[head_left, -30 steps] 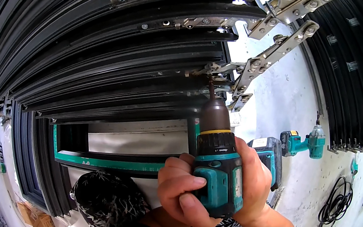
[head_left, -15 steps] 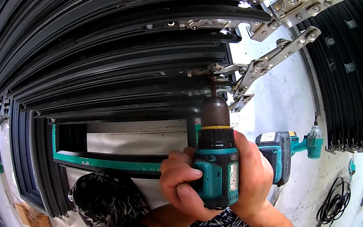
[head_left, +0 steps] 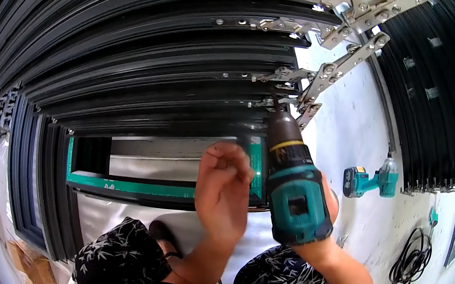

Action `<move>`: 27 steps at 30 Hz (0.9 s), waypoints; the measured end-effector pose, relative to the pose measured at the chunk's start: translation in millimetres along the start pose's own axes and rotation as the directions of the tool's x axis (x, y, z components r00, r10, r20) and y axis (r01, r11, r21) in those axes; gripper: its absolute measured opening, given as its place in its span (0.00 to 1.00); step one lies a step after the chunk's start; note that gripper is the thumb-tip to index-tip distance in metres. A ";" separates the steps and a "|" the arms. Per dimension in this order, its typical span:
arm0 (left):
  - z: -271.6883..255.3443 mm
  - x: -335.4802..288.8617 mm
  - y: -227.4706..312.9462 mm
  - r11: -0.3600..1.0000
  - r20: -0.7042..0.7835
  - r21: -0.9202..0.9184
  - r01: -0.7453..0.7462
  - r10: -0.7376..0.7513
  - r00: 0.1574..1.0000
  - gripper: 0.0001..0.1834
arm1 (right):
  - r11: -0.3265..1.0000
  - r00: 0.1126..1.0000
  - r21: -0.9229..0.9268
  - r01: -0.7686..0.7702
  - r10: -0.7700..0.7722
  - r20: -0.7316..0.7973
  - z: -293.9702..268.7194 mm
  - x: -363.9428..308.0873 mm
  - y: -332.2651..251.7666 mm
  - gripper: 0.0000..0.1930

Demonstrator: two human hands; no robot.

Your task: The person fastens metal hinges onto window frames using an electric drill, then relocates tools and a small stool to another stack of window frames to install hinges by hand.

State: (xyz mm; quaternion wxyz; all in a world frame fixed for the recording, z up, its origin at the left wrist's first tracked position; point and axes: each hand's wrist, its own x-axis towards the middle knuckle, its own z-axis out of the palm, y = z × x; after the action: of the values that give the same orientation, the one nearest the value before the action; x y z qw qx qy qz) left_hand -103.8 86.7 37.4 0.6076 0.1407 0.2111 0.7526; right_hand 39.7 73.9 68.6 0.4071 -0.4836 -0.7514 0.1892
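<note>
My right hand (head_left: pixel 329 201) holds a teal and black cordless drill (head_left: pixel 297 197), mostly hidden behind the drill's body. The brown chuck points away from me, and its bit meets or nearly meets a metal hinge arm (head_left: pixel 268 103) at the end of a black frame profile. I cannot tell whether they touch. Left of the drill, my left hand (head_left: pixel 223 193) is raised with its fingers curled in; whatever they may hold is hidden. More silver hinge linkages (head_left: pixel 331 69) stick out from the stacked black frames (head_left: pixel 150 61).
A second teal driver (head_left: pixel 372 183) lies on the pale floor at right. Beyond it stand more black frames (head_left: pixel 454 97), with a coiled black cable (head_left: pixel 409 268) nearer. Green tape (head_left: pixel 140 189) edges the near frame. Cardboard (head_left: pixel 37 273) lies at lower left.
My left hand has come off the drill and moved up and left, fingers curled. The drill has shifted right and tilted, with my right hand still on it.
</note>
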 end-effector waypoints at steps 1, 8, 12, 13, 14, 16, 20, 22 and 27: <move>-6.1 -0.1 5.0 0.985 -0.086 0.120 0.122 -0.112 0.990 0.13 | 1.000 1.000 0.015 -0.026 0.027 -0.007 -0.3 -5.1 -7.2 0.28; -20.8 6.7 18.8 0.964 0.007 -0.142 0.223 -0.224 0.975 0.21 | 0.994 0.977 -0.022 0.106 -0.100 0.187 -27.1 -19.2 -29.0 0.27; -19.1 11.3 16.0 0.958 0.052 -0.133 0.253 -0.248 0.967 0.21 | 0.999 0.980 0.020 0.028 -0.032 0.198 -38.8 -39.0 -31.5 0.28; -17.7 12.0 14.7 0.953 0.082 -0.100 0.287 -0.279 0.957 0.23 | 1.000 0.976 -0.005 0.008 -0.007 0.216 -41.3 -43.7 -32.8 0.29; -7.6 10.0 13.4 0.964 -0.024 -0.009 0.267 -0.267 0.963 0.21 | 0.999 0.974 0.002 -0.045 0.043 0.223 -46.0 -47.2 -37.0 0.29; -28.2 12.9 -0.1 0.975 0.028 0.067 0.213 -0.215 0.976 0.18 | 0.999 0.973 0.007 -0.052 0.049 0.226 -53.1 -53.4 -41.2 0.29; -26.1 17.5 -7.5 0.911 -0.060 0.355 0.209 -0.201 0.978 0.13 | 0.998 0.966 0.013 -0.061 0.056 0.251 -63.1 -61.1 -43.0 0.28; -25.6 16.9 -3.4 0.806 -0.018 0.549 0.223 -0.255 0.967 0.15 | 0.995 0.961 0.031 -0.099 0.088 0.262 -64.5 -63.2 -42.0 0.28; -16.2 18.6 19.2 0.859 0.164 0.370 0.355 -0.436 0.885 0.21 | 0.998 0.965 0.012 -0.064 0.059 0.254 -57.7 -64.8 -30.3 0.26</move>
State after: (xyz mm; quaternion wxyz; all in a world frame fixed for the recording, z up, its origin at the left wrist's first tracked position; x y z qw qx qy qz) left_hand -132.0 99.1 31.9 0.7389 0.2843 0.2826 0.5416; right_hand 81.2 -3.5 95.8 0.3065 -0.4746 -0.7798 0.2696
